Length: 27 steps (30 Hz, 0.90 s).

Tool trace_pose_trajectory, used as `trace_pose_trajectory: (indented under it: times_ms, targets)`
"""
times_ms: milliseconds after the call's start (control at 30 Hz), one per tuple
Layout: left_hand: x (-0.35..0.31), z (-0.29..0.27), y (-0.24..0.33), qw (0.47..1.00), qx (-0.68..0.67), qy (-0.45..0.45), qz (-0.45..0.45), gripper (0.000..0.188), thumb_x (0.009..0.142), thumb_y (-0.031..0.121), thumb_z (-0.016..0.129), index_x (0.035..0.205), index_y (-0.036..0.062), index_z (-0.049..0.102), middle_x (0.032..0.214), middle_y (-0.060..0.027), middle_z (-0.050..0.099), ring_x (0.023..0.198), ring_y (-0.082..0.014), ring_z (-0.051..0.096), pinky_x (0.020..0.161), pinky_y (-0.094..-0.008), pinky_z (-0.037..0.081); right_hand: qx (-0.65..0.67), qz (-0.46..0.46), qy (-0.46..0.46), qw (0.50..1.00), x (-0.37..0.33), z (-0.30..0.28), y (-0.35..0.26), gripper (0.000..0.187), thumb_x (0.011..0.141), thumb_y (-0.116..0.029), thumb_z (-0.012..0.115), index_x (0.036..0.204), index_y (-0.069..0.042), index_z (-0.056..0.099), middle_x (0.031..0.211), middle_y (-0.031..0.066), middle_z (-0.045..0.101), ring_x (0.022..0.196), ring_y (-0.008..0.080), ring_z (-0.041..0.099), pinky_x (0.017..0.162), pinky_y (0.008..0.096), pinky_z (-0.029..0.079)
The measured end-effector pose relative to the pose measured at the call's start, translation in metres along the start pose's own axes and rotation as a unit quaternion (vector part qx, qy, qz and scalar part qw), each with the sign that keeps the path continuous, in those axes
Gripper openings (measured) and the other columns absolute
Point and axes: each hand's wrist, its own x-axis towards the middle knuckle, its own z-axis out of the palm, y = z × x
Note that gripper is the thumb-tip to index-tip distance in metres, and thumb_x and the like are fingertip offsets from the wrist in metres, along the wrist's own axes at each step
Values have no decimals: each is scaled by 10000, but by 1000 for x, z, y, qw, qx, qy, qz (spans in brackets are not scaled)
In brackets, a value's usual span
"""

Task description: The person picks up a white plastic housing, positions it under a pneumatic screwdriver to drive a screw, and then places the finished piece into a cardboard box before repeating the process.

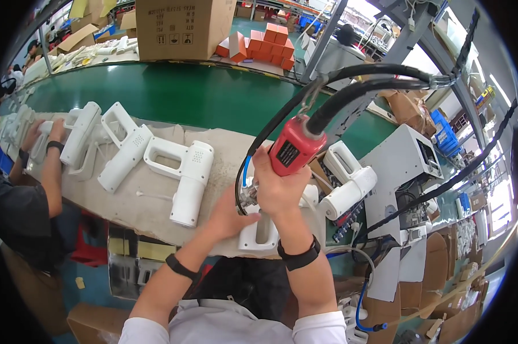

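My right hand [283, 192] is wrapped round a red electric screwdriver [298, 143], which hangs from thick black cables and points down. Under it lies a white plastic device housing [258, 238] with a loop handle, partly hidden by my hands. My left hand [229, 213] grips this housing from the left side, thumb along it; its other fingertips are hidden. The screwdriver's tip is out of sight behind my right hand. Metal parts [248, 194] show between my hands.
Several finished-looking white devices [193, 183] lie to the left on the cardboard-covered bench [224, 146]. Another white device [351, 183] is at the right, beside a white machine box [399, 155]. A co-worker's hands [55, 135] hold a device at far left. Beyond runs a green belt [156, 86].
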Motion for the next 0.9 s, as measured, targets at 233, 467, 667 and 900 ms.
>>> trace_pose_trajectory:
  times_ms: [233, 467, 667, 900]
  targets:
    - [-10, 15, 1, 980, 160, 86, -83, 917, 717, 249, 723, 1460, 61, 221, 1340, -214, 473, 1190, -374, 504, 986, -424, 422, 28, -44, 35, 998, 6, -17, -36, 114, 878, -84, 643, 874, -5, 561, 585, 24, 546, 462, 86, 502, 438, 215, 371]
    - [24, 3, -18, 958, 206, 198, -13, 917, 725, 291, 688, 1475, 71, 207, 1443, -247, 303, 1276, -401, 406, 1021, -439, 400, 81, -24, 51, 995, -7, -43, -83, 106, 853, -51, 696, 842, 10, 610, 658, -1, 582, 555, 57, 529, 518, 199, 420]
    - [22, 4, -22, 962, 192, 197, -2, 902, 722, 296, 695, 1466, 70, 238, 1441, -234, 303, 1274, -391, 411, 1024, -428, 397, 13, -28, 48, 998, -10, -50, -50, 109, 851, -48, 661, 881, 13, 577, 631, 15, 566, 530, 78, 514, 494, 215, 400]
    - [21, 4, -24, 957, 203, 205, 21, 890, 716, 302, 703, 1453, 61, 267, 1434, -220, 317, 1279, -375, 410, 1028, -413, 395, -17, -3, 2, 1000, -20, -41, -11, 105, 871, -59, 627, 846, 3, 546, 606, 33, 556, 480, 97, 517, 454, 230, 402]
